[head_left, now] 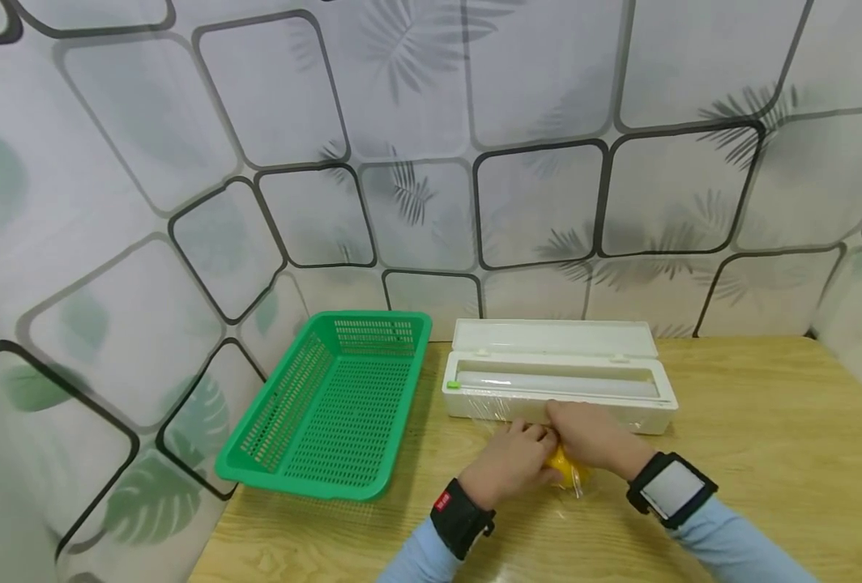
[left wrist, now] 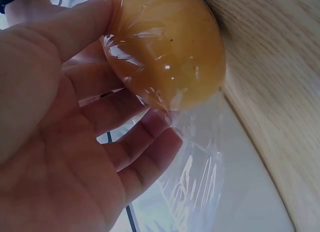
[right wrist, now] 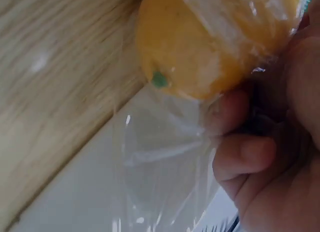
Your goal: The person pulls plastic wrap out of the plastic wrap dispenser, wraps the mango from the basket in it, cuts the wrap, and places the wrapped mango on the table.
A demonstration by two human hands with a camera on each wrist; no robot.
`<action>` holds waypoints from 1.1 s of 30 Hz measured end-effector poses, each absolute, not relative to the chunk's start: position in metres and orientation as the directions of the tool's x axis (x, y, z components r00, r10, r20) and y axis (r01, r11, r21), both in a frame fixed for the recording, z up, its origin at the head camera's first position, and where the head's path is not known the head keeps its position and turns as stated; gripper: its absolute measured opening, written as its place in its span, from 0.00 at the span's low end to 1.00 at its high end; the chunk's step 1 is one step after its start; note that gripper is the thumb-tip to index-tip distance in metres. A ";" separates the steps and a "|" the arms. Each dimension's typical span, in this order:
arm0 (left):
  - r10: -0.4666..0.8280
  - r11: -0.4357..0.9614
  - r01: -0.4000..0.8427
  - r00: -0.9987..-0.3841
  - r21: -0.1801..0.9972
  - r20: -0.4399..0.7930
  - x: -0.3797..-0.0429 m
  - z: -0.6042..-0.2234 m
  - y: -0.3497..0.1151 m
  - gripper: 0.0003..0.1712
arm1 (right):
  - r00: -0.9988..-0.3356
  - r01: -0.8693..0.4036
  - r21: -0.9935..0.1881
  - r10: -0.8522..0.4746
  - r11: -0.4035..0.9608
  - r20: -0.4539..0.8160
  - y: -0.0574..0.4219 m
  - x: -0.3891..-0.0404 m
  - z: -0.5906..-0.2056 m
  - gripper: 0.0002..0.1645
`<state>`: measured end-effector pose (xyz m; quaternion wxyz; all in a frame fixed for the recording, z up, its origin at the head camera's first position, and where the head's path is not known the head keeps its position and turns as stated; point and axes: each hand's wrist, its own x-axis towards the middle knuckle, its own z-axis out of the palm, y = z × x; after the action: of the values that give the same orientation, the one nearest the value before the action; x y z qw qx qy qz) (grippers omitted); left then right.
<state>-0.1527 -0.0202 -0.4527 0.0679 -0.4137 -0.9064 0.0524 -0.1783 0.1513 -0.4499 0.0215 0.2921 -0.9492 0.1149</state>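
Note:
A round orange (head_left: 566, 469) with a small green stem spot is covered by clear cling film (left wrist: 192, 167), just in front of the white cling film dispenser (head_left: 559, 405). My left hand (head_left: 513, 463) holds the orange from the left, thumb and fingers bent round its film-covered side. From the right, my right hand (head_left: 593, 437) grips the wrapped orange with curled fingers (right wrist: 245, 154). A loose stretch of film runs from the fruit back toward the dispenser. The hands hide much of the orange in the head view.
The dispenser's lid (head_left: 555, 337) stands open at the back, showing the film roll (head_left: 558, 384) and a green slider (head_left: 454, 385). A green plastic basket (head_left: 394, 437) sits on the wooden table (head_left: 752, 453) at the left. A patterned curtain (head_left: 431, 210) borders the table behind.

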 end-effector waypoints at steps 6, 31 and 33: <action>0.747 0.665 0.741 -0.659 -0.090 0.087 -0.154 -0.450 -0.020 0.29 | -0.861 -0.504 -0.344 -0.491 0.792 0.131 0.152 -0.180 -0.455 0.07; 0.766 0.640 0.767 -0.631 -0.055 0.121 -0.157 -0.451 -0.020 0.20 | -0.783 -0.611 -0.556 -0.534 0.564 0.319 0.198 -0.134 -0.456 0.16; 0.766 0.641 0.766 -0.632 -0.048 0.118 -0.157 -0.450 -0.021 0.19 | -0.746 -0.664 -0.469 -0.556 0.582 0.367 0.201 -0.127 -0.461 0.23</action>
<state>-0.1570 -0.0215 -0.4503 0.0637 -0.4239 -0.9035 -0.0033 -0.1267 0.2008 -0.4608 0.0902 0.3449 -0.8847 0.3004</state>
